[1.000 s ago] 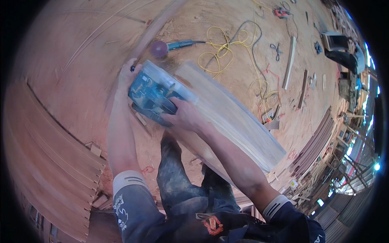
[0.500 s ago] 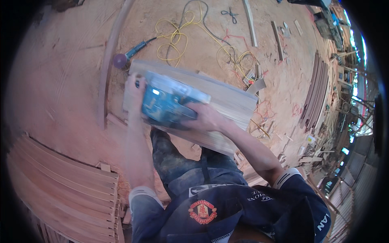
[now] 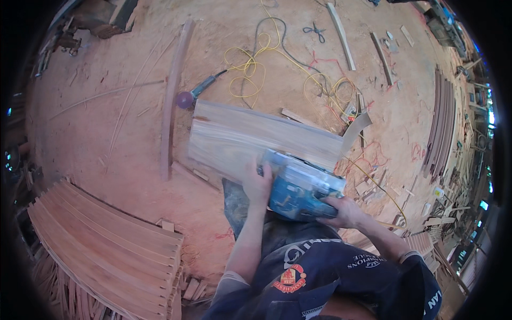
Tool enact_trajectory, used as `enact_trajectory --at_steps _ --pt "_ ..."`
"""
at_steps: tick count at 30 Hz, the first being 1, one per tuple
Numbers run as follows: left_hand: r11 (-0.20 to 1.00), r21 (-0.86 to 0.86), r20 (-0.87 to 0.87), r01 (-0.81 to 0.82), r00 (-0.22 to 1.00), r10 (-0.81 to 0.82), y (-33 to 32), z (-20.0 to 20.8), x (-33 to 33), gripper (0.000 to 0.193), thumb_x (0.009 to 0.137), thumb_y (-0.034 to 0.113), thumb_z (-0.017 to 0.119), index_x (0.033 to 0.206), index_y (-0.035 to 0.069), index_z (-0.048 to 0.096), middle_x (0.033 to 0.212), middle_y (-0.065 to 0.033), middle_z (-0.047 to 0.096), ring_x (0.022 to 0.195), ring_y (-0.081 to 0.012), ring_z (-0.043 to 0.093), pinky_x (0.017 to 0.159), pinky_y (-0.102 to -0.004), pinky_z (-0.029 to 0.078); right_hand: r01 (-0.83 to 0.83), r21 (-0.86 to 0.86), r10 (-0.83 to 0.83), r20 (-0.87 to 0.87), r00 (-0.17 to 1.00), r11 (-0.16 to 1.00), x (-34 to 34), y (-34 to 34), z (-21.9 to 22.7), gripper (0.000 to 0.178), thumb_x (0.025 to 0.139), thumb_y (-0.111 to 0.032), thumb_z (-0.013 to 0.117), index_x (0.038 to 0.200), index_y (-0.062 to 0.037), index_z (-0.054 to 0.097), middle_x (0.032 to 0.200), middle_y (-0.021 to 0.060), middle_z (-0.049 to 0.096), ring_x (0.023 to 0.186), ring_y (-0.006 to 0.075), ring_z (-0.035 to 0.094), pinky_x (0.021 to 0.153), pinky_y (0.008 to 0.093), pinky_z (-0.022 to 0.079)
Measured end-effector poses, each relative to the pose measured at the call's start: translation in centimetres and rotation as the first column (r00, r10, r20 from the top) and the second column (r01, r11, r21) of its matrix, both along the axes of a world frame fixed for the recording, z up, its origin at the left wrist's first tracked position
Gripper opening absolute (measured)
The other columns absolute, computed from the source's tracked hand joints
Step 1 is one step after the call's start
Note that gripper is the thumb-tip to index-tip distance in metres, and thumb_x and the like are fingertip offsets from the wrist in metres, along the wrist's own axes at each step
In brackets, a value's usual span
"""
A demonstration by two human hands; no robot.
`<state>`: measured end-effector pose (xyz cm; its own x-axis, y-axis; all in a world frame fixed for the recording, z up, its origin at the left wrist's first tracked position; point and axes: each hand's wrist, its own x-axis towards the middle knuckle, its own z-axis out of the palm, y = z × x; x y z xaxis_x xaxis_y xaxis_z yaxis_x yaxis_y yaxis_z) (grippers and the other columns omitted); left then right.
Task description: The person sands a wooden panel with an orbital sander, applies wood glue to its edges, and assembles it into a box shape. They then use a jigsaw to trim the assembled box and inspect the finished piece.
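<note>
A blue power tool, by its boxy shape a belt sander (image 3: 293,191), lies over the near right part of a wide, pale wooden board (image 3: 250,130). My left hand (image 3: 257,184) is closed around the front grip at its left end. My right hand (image 3: 344,212) wraps the rear handle at its right end. The sander sits close to my body, tilted down to the right. The board runs slantwise in front of my legs, and its near edge is partly hidden by the sander and my left hand. The sander's underside is out of sight.
Past the board's far left corner lies an angle grinder (image 3: 194,92) with a purple disc. A yellow cord (image 3: 256,69) loops over the dusty ground. One long beam (image 3: 173,101) stands left of the board. Slatted wooden panels (image 3: 106,240) are stacked at lower left; planks (image 3: 441,125) lie right.
Both hands have drawn the sander back from the board's far left part toward my body and to the right. Their grip is unchanged. My view has shifted, showing more ground at left.
</note>
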<state>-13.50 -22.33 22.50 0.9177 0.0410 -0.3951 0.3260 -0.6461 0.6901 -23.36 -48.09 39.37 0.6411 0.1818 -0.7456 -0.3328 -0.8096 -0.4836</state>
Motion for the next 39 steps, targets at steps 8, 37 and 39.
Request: enact_trajectory --at_steps 8,37,39 --pt "0.996 0.060 0.182 0.070 0.980 -0.080 22.5 -20.7 20.2 0.046 0.099 0.033 0.076 0.133 0.003 0.071 0.116 -0.0198 0.073 0.109 -0.0372 0.069 0.095 -0.0475 0.055 -0.009 0.126 0.015 -0.041 0.999 0.992 21.1 18.8 -16.9 0.067 0.092 -0.060 0.077 0.143 -0.0156 0.067 0.108 0.0257 0.078 0.102 0.0480 0.075 0.095 0.0555 0.060" --pt "0.994 -0.028 0.153 0.103 0.983 -0.098 7.6 -11.5 17.0 0.058 0.103 0.037 0.071 0.147 0.001 0.061 0.136 -0.0262 0.067 0.128 -0.0441 0.064 0.108 -0.0478 0.052 0.123 0.091 -0.131 0.079 0.988 0.988 13.5 7.8 -9.5 0.067 0.087 -0.040 0.088 0.142 -0.0100 0.066 0.114 0.0230 0.077 0.104 0.0445 0.076 0.092 0.0494 0.062" --pt "0.997 -0.015 0.110 0.075 0.991 -0.073 3.8 -7.6 12.6 0.059 0.103 0.037 0.070 0.147 -0.001 0.059 0.137 -0.0283 0.064 0.129 -0.0472 0.062 0.108 -0.0500 0.052 0.132 0.056 -0.135 0.044 0.990 0.990 10.0 4.7 -6.2 0.066 0.085 -0.038 0.090 0.140 -0.0081 0.067 0.110 0.0223 0.078 0.099 0.0429 0.077 0.089 0.0476 0.063"
